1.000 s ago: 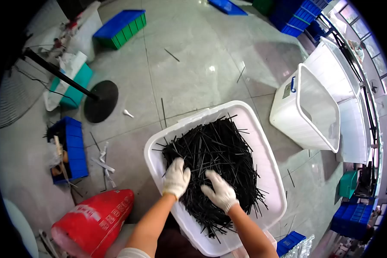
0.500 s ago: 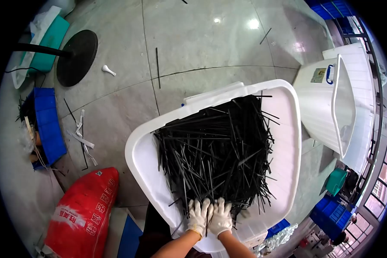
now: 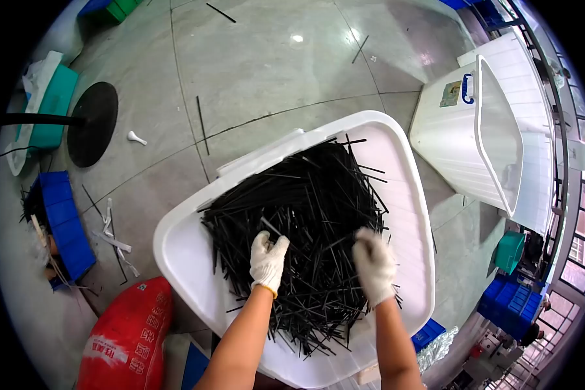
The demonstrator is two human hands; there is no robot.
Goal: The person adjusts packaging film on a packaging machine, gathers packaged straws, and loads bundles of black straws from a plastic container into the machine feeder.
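Note:
A white tub (image 3: 409,260) holds a large heap of thin black sticks (image 3: 305,195), many lying crosswise. My left hand (image 3: 268,261), in a white glove, is over the left middle of the heap, its thumb and fingers apart; a stick lies by the fingertips. Over the heap's right edge is my right hand (image 3: 374,265), also gloved and blurred by motion, so its fingers cannot be made out.
Right of the tub stands a tall white bin (image 3: 448,123). A red sack (image 3: 127,338) is at lower left, below a blue crate (image 3: 68,227). A black round stand base (image 3: 94,123) and a white spoon-like piece (image 3: 136,138) are on the floor at left.
Both hands have moved up from the tub's near edge over the heap and apart, the right one to the right. The view has shifted, so the tub appears further left.

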